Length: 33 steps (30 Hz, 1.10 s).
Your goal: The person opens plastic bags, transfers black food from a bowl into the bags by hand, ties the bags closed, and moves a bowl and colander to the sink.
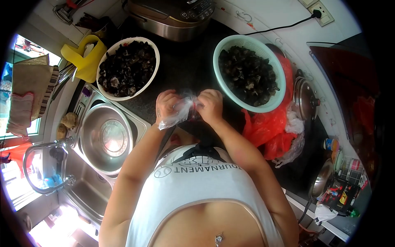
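My left hand [166,105] and my right hand [210,105] are close together over the dark counter, in front of my chest. Both are closed on a crumpled clear plastic bag [176,117], pinching it between them. A bit of red shows by the right fingers. What the bag holds, if anything, cannot be made out. Beyond my left hand stands a white bowl [156,73] full of dark, lumpy pieces [127,68]. To the upper right of my right hand, a pale green colander [279,78] holds similar dark pieces [248,76]; their kind is unclear.
A rice cooker [168,20] stands at the back. On the left are a metal basin [88,136], a sink [84,185] and a faucet [31,164]. Red plastic bags [267,129] lie on the right, near a lidded pot [304,99]. A yellow holder [86,61] stands beside the bowl.
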Each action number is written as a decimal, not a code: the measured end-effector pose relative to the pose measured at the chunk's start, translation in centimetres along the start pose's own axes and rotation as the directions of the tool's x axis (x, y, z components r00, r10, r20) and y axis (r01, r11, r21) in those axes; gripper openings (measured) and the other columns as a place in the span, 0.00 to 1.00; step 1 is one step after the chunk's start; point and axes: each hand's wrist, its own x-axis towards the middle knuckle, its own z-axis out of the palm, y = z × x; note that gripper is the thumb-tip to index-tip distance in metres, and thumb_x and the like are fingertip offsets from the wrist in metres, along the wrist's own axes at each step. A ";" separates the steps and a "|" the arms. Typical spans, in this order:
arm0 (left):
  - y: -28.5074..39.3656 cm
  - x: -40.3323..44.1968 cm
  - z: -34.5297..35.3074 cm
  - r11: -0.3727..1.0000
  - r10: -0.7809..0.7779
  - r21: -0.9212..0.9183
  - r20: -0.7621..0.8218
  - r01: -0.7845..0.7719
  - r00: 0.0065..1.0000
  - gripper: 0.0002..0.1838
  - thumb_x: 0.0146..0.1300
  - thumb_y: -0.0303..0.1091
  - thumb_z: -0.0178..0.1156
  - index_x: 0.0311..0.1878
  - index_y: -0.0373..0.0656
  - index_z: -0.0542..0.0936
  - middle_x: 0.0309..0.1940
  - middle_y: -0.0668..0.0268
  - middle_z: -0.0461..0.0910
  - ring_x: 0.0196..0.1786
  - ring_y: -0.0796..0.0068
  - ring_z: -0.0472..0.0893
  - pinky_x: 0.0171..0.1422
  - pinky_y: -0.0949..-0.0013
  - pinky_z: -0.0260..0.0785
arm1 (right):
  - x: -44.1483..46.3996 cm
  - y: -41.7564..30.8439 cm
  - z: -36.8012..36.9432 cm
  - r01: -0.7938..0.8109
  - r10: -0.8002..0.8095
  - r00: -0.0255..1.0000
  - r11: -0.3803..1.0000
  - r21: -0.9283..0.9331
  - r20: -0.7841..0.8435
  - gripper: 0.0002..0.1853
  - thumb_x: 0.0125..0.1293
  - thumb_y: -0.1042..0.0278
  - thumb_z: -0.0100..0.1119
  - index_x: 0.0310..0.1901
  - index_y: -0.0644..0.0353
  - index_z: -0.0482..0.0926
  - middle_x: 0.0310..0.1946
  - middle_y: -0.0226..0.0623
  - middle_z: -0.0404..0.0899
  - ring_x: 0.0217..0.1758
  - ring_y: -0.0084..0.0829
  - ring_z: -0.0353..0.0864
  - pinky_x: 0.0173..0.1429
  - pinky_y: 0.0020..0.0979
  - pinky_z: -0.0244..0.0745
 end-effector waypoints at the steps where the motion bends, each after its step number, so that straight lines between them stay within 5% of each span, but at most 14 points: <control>1: 0.0 0.1 0.0 1.000 0.011 0.003 -0.008 -0.011 1.000 0.13 0.37 0.33 0.72 0.29 0.45 0.82 0.33 0.67 0.83 0.47 0.60 0.81 0.51 0.59 0.72 | 0.0 0.1 0.1 0.007 -0.007 1.000 1.000 -0.006 0.008 0.11 0.38 0.66 0.71 0.24 0.53 0.78 0.28 0.24 0.79 0.44 0.32 0.77 0.54 0.41 0.65; 5: 0.4 0.4 0.0 1.000 0.020 0.005 -0.033 -0.019 0.999 0.12 0.38 0.32 0.72 0.28 0.42 0.81 0.29 0.62 0.81 0.41 0.59 0.82 0.45 0.61 0.74 | 0.2 0.0 0.1 0.037 -0.037 0.999 0.999 -0.024 -0.002 0.11 0.39 0.66 0.70 0.22 0.53 0.75 0.25 0.25 0.77 0.43 0.32 0.77 0.54 0.42 0.65; 10: 0.2 -0.1 0.5 0.991 -0.081 -0.109 -0.044 0.076 0.996 0.13 0.41 0.33 0.71 0.31 0.40 0.81 0.26 0.60 0.81 0.38 0.55 0.81 0.45 0.57 0.73 | -0.2 -0.3 0.1 0.039 -0.039 0.999 0.999 -0.031 0.020 0.16 0.42 0.64 0.72 0.34 0.54 0.78 0.35 0.28 0.80 0.48 0.34 0.76 0.59 0.46 0.63; 13: 0.2 -0.4 0.3 0.949 -0.282 -0.125 0.077 0.290 0.956 0.27 0.41 0.37 0.73 0.48 0.40 0.79 0.38 0.56 0.81 0.45 0.53 0.80 0.53 0.56 0.70 | 0.1 -2.2 -2.4 -0.029 0.031 0.999 0.998 0.059 -0.032 0.25 0.43 0.59 0.74 0.44 0.55 0.76 0.45 0.33 0.78 0.53 0.39 0.75 0.63 0.48 0.59; 16: 1.3 -0.2 -1.7 0.973 -0.193 -0.120 0.052 0.198 0.980 0.45 0.41 0.42 0.75 0.64 0.42 0.68 0.55 0.52 0.75 0.58 0.50 0.74 0.63 0.53 0.64 | -3.3 -1.4 -4.6 -0.075 0.072 0.997 0.992 0.098 0.034 0.38 0.42 0.51 0.76 0.54 0.58 0.71 0.54 0.42 0.73 0.59 0.44 0.71 0.67 0.47 0.58; 17: 0.7 -1.3 -1.7 0.957 -0.246 -0.120 0.138 0.263 0.959 0.53 0.38 0.46 0.76 0.70 0.44 0.62 0.66 0.53 0.65 0.69 0.49 0.64 0.71 0.48 0.55 | -5.2 -0.6 -4.5 -0.115 0.109 0.991 0.989 0.090 0.073 0.39 0.43 0.51 0.76 0.55 0.58 0.70 0.54 0.43 0.73 0.59 0.45 0.71 0.67 0.46 0.58; 20: 1.2 -0.8 -3.4 0.989 -0.136 0.102 0.322 0.108 0.937 0.57 0.39 0.53 0.75 0.72 0.43 0.59 0.71 0.54 0.60 0.72 0.52 0.61 0.74 0.48 0.50 | -6.4 0.7 -3.9 -0.206 0.196 0.971 0.977 0.059 0.138 0.48 0.41 0.47 0.77 0.63 0.61 0.65 0.61 0.49 0.69 0.68 0.50 0.64 0.70 0.46 0.58; 23: 0.7 -0.9 -1.4 0.992 -0.086 0.115 0.355 0.048 0.931 0.52 0.40 0.58 0.72 0.70 0.47 0.64 0.71 0.59 0.62 0.73 0.53 0.61 0.75 0.44 0.48 | -4.5 1.3 -2.2 -0.283 0.249 0.948 0.944 0.168 0.197 0.58 0.38 0.43 0.77 0.69 0.61 0.59 0.69 0.52 0.61 0.75 0.51 0.54 0.73 0.50 0.52; 26: -0.3 -0.7 -0.1 0.996 -0.001 0.080 0.428 -0.037 0.904 0.43 0.45 0.53 0.70 0.66 0.50 0.70 0.68 0.61 0.67 0.73 0.55 0.62 0.74 0.45 0.50 | -1.9 0.8 -1.2 -0.175 0.138 0.916 0.982 0.065 0.377 0.55 0.39 0.43 0.77 0.68 0.58 0.61 0.68 0.44 0.64 0.75 0.47 0.57 0.73 0.53 0.51; 27: 0.3 -0.1 -0.6 0.999 -0.021 0.031 0.380 0.010 0.925 0.32 0.46 0.47 0.69 0.57 0.50 0.78 0.63 0.63 0.73 0.70 0.55 0.65 0.73 0.47 0.54 | -1.7 1.4 -0.3 -0.135 0.062 0.954 0.963 0.235 0.293 0.44 0.43 0.46 0.75 0.62 0.56 0.71 0.63 0.38 0.71 0.73 0.42 0.61 0.72 0.54 0.52; 31: -0.3 -0.5 -0.6 0.999 -0.031 0.022 0.338 0.025 0.940 0.16 0.48 0.39 0.67 0.42 0.47 0.84 0.55 0.66 0.79 0.64 0.55 0.72 0.69 0.50 0.59 | -2.2 1.8 0.8 -0.175 0.102 0.970 0.923 0.343 0.219 0.20 0.48 0.59 0.73 0.43 0.56 0.83 0.49 0.35 0.82 0.65 0.41 0.72 0.69 0.51 0.57; 33: 0.1 -0.8 0.0 0.998 -0.058 0.021 0.254 0.055 0.966 0.15 0.47 0.38 0.68 0.40 0.47 0.84 0.53 0.67 0.80 0.63 0.56 0.73 0.69 0.49 0.59 | -2.3 2.0 1.4 -0.205 0.149 0.974 0.900 0.384 0.170 0.18 0.47 0.62 0.74 0.41 0.56 0.83 0.48 0.36 0.82 0.63 0.41 0.74 0.68 0.49 0.59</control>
